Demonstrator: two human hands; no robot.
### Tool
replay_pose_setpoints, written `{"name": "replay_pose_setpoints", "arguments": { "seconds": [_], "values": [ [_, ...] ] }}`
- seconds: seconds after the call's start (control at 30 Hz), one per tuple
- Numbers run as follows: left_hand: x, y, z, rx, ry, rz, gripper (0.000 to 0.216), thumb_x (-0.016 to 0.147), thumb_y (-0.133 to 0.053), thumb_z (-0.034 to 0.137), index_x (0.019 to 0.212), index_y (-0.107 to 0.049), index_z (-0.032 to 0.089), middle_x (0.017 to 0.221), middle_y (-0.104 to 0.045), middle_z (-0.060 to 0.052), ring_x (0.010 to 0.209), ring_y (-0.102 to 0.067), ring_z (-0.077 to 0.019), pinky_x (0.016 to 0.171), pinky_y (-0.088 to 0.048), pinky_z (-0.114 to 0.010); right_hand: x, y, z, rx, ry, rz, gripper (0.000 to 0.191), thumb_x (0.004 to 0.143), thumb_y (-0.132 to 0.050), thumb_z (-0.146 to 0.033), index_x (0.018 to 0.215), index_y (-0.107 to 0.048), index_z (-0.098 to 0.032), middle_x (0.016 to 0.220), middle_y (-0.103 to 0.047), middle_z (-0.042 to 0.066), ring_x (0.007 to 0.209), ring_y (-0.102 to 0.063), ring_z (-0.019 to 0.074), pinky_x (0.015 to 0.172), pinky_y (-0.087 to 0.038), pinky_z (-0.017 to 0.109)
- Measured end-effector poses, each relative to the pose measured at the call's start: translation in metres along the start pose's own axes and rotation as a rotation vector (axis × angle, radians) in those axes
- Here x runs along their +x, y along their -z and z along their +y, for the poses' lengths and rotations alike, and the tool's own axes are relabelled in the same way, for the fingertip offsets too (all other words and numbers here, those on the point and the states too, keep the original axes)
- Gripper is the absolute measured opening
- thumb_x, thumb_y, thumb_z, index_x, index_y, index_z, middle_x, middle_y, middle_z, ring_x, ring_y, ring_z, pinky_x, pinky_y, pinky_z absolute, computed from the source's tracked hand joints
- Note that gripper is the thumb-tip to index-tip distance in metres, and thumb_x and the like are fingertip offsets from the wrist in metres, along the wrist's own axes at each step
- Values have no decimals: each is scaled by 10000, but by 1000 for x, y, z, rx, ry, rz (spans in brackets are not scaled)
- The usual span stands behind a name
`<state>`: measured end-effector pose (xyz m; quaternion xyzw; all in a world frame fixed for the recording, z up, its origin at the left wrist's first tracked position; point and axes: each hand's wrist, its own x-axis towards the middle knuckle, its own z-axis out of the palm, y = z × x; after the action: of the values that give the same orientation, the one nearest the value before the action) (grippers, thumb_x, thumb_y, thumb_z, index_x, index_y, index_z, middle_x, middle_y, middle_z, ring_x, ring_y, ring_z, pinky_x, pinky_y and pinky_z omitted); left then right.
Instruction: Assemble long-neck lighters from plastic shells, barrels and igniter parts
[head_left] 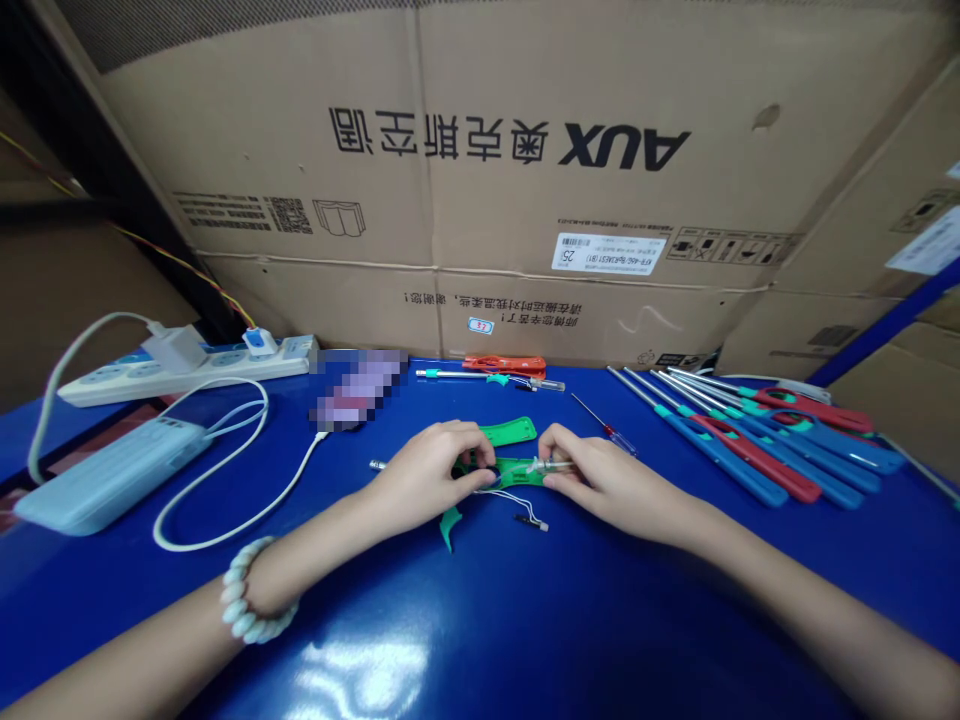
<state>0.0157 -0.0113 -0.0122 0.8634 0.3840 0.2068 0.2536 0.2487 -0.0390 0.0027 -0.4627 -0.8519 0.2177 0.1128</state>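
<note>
My left hand is closed around the near part of a green lighter casing half, and a metal tube end sticks out to its left. At the casing's right end my right hand pinches a small clear lighter tank with finger and thumb. White wires with a black and clear igniter piece hang below the casing. Beneath my left hand lies a green trigger. Behind the casing rests a second green casing half, partly hidden by my left fingers.
Several finished-looking blue and red stick lighters lie at right. A screwdriver sits nearby. An orange casing and inner lighter parts lie behind. At left are a power bank, cables and a power strip. Cardboard stands behind.
</note>
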Motion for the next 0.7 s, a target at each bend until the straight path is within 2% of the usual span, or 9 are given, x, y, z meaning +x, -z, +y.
{"name": "replay_pose_setpoints", "arguments": {
  "seconds": [0.17,0.23,0.33,0.43,0.7],
  "values": [
    [-2,24,-3,244,-17,-215,45,772,-666,169,779,-627,190,786,-632,11,735,-558,-153,636,-360,-235,0,-2,2,-6,18,16,63,903,-507,-243,914,-452,-212,802,-560,-9,719,-518,153,627,-348,249],
    [-4,28,-1,305,-18,-264,76,750,-675,137,758,-618,186,782,-639,16,721,-563,-148,623,-354,-230,0,-4,2,1,59,29,67,890,-531,-223,893,-465,-207,889,-569,12,804,-529,162,684,-376,257],
    [-5,29,0,369,-36,-284,114,736,-652,81,753,-609,185,781,-644,17,716,-576,-146,612,-352,-226,1,-8,4,-24,103,-4,78,869,-541,-168,880,-472,-204,924,-564,28,851,-523,172,715,-391,266],
    [-6,25,-1,401,-66,-284,138,734,-624,55,759,-607,190,799,-645,13,700,-581,-144,596,-348,-227,3,-9,7,-85,110,-46,120,835,-536,-100,841,-469,-200,863,-558,23,804,-512,172,681,-385,263],
    [-11,16,-6,328,-165,-276,190,733,-585,27,787,-612,207,823,-641,14,742,-611,-157,610,-373,-234,2,0,15,-133,142,-171,175,807,-511,-39,794,-448,-201,803,-549,16,776,-496,174,664,-354,259]
  ]
}}
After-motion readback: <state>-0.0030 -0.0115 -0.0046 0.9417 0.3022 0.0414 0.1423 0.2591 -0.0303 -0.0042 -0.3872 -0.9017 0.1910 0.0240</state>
